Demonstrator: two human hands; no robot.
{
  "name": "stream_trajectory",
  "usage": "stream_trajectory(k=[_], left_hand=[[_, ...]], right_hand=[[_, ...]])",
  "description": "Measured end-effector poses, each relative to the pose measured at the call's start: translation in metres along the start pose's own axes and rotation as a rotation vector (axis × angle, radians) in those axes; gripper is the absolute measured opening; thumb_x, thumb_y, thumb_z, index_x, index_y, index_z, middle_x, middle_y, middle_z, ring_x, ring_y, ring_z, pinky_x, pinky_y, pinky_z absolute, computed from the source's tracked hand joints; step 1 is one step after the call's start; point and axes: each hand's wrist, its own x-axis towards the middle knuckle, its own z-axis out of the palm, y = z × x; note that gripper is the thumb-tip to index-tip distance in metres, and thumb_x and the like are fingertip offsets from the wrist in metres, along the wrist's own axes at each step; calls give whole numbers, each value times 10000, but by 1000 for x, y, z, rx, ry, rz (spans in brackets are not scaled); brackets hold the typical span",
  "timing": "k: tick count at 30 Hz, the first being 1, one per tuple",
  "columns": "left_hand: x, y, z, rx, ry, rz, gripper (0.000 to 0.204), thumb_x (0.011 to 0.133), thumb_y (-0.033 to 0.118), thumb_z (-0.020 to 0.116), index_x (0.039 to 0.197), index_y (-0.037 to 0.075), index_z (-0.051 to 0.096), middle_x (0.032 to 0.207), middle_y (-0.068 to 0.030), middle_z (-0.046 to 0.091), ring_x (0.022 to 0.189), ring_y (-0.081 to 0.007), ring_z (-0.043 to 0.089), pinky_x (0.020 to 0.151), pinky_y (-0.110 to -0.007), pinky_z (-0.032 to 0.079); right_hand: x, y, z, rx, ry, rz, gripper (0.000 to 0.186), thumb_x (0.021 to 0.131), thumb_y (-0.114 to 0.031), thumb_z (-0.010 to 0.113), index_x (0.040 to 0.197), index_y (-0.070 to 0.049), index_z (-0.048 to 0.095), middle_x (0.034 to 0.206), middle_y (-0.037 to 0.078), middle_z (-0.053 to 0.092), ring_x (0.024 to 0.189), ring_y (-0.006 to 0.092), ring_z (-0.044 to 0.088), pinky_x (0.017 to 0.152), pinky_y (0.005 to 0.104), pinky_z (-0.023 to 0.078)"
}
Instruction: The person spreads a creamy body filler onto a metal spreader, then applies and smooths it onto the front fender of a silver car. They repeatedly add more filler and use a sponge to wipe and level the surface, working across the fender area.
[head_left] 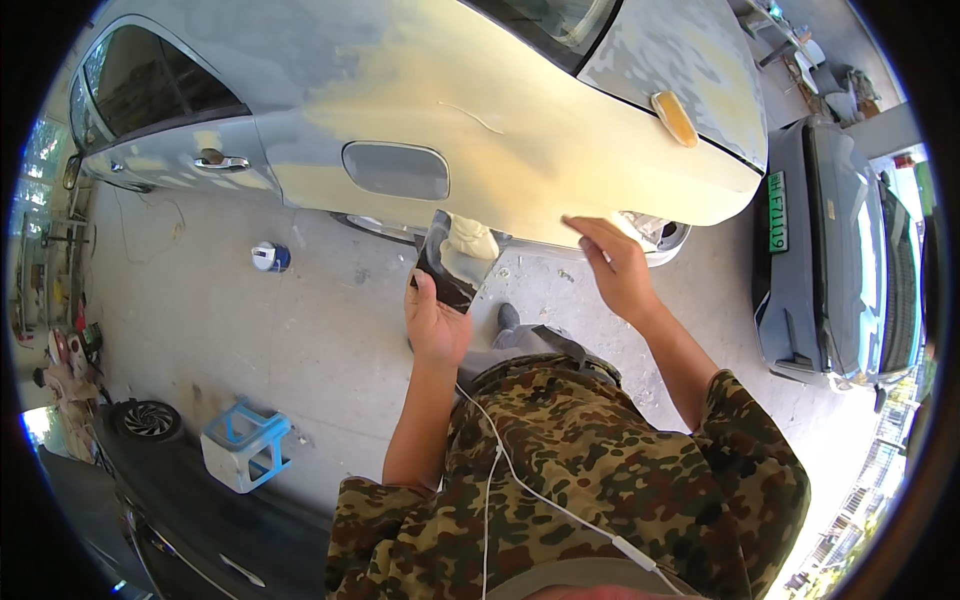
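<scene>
My left hand (437, 330) grips a dark flat mixing board (440, 275) by its near end. A thick lump of cream-coloured putty (470, 240) sits on the board's far part. My right hand (622, 275) is raised to the right of the board, its fingers closed together. A small dark tip shows at those fingers, but I cannot make out what they hold. Just beyond both hands is the rear side panel (540, 150) of a car, patched pale yellow and grey. A grey fuel flap (396, 171) lies beyond the board.
An orange-yellow oblong block (675, 119) rests on the car's rear edge. A blue and white can (270, 257) stands on the floor, left. Behind it, nearer me, is a blue and white stool (245, 447) beside a dark car (215, 520). A grey car (830, 240) stands right.
</scene>
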Motion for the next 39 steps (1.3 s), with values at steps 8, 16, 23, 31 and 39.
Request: stream_trajectory(k=[8,16,23,31,39], left_hand=[[0,54,-27,32,52,-11,492,1164,300,478,1521,-38,471,1544,-145,572,1415,-260,567,1210,-449,439],[26,198,-95,118,-13,-103,497,1158,312,497,1506,-42,481,1524,-152,585,1404,-265,575,1208,-457,442],[56,284,-149,184,-30,-197,500,1159,292,497,1517,-56,460,1539,-165,566,1410,-288,567,1204,-460,441],[82,291,-161,199,-30,-283,526,1156,292,501,1528,-75,442,1545,-182,557,1419,-295,559,1210,-469,432],[119,290,-161,249,-31,-344,490,1158,281,496,1490,-79,478,1526,-196,571,1395,-302,576,1196,-476,439]], right_hand=[[24,27,40,-386,519,-79,413,968,56,628,1346,-74,730,1297,155,726,1187,349,689,1042,445,525],[104,-7,148,-658,930,0,437,990,-35,630,1386,-194,723,1414,29,699,1395,269,597,1216,556,311],[186,-27,224,-713,1036,53,439,994,-69,637,1402,-218,701,1443,-8,689,1406,253,596,1228,594,263],[224,-17,250,-681,1084,136,495,959,-57,642,1416,-237,695,1486,-18,665,1449,276,559,1243,660,178],[251,-18,276,-621,1050,117,527,920,-69,634,1409,-251,706,1498,-27,651,1472,264,526,1265,653,82]])
